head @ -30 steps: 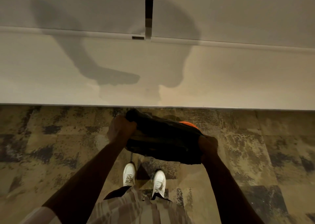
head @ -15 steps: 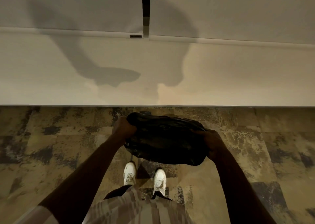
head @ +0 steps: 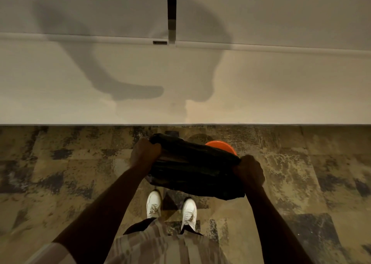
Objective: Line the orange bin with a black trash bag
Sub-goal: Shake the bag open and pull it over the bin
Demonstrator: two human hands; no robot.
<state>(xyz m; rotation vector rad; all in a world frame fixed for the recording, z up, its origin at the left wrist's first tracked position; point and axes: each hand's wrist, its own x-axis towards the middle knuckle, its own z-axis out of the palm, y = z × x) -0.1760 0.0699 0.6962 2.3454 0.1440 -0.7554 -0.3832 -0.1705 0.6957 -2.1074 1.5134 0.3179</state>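
Observation:
A black trash bag point(head: 192, 167) is stretched between both of my hands in front of me, above the floor. My left hand point(head: 145, 153) is closed on its left end and my right hand point(head: 250, 169) is closed on its right end. Behind the bag, only a small arc of the orange bin point(head: 221, 145) shows on the carpet near the wall. The bag hides the rest of the bin.
A pale wall point(head: 180, 83) with a dark vertical gap point(head: 171, 6) rises just beyond the bin. Patterned brown carpet point(head: 60, 173) spreads to both sides. My white shoes point(head: 153, 204) stand just below the bag.
The bag has dropped and pulled tighter between my hands, so the orange bin's rim shows again behind it. My right hand shifted slightly down and right.

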